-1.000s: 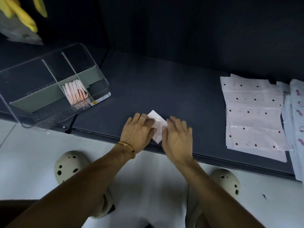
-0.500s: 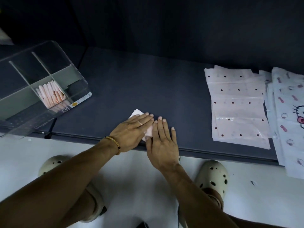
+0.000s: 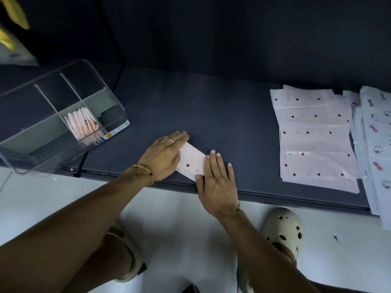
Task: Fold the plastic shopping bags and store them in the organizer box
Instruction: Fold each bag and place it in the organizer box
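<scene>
A dark grey table (image 3: 222,115) runs across the view, backed by a dark wall (image 3: 211,34). Below its near edge lies a pale floor (image 3: 179,225). Two cream perforated clogs stand there, one at the right (image 3: 283,229), the other (image 3: 129,256) partly hidden lower left. Something yellow (image 3: 12,20) shows blurred in the upper left corner.

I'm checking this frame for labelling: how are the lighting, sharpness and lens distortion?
Head view: dim overall, the dark blue-grey table underexposed; the small folded white dotted plastic bag under both hands stays readable; the clear plastic organizer box shows faint glare; wide-angle bending curves the table edge; top-left corner is blurred.
</scene>
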Action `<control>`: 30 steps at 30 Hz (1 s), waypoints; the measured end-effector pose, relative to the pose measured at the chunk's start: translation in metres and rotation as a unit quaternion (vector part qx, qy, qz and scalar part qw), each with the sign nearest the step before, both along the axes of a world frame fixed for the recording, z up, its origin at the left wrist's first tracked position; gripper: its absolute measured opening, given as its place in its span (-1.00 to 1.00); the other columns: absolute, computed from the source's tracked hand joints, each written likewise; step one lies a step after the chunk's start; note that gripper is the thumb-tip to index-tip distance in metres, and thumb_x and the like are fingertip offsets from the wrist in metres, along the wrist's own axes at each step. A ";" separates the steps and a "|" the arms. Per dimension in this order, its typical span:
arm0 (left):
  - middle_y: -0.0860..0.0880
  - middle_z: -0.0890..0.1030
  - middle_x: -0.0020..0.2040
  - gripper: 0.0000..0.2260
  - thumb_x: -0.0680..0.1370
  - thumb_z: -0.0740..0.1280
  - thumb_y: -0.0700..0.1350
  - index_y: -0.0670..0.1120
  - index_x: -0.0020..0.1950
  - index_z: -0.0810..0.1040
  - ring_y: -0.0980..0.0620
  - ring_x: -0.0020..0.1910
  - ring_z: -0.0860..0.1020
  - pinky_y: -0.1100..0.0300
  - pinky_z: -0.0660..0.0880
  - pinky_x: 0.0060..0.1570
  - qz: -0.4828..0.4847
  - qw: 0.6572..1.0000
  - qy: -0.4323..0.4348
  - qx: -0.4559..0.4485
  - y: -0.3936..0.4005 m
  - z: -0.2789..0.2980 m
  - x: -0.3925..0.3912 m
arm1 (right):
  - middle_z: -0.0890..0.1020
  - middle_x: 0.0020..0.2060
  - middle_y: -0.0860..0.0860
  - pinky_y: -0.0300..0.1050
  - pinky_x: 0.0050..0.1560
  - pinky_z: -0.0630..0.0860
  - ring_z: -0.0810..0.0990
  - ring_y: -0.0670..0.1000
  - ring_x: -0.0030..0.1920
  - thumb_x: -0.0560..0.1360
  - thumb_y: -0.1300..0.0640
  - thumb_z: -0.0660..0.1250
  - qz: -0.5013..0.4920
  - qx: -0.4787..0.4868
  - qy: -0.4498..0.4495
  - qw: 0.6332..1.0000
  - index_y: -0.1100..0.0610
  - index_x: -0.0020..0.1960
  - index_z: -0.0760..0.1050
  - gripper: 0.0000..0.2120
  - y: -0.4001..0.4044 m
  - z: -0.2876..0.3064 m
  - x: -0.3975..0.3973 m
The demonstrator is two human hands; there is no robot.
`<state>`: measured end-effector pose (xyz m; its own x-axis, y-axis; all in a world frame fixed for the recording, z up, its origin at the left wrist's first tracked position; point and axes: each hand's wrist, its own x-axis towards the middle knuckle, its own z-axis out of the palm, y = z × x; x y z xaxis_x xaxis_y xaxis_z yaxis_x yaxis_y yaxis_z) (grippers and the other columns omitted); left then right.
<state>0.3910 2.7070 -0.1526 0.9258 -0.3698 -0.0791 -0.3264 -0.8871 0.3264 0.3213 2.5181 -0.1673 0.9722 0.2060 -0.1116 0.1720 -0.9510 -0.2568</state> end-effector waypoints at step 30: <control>-0.14 0.65 0.03 -0.74 0.53 0.34 -0.01 -0.16 0.09 0.59 -0.12 0.04 0.59 0.04 0.51 0.12 0.604 0.753 -0.081 -0.250 0.187 0.046 -0.017 | 0.66 -0.38 0.02 -0.28 -0.43 0.48 0.61 -0.08 -0.44 0.53 0.18 0.33 -0.113 0.511 0.105 0.846 0.14 -0.21 0.56 -0.85 0.191 0.100 0.098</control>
<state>0.3744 2.8945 -0.1069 0.5936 0.8026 -0.0589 0.5475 -0.3491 0.7605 0.4191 2.7094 -0.0671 0.9805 0.1103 -0.1626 -0.1358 -0.2172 -0.9666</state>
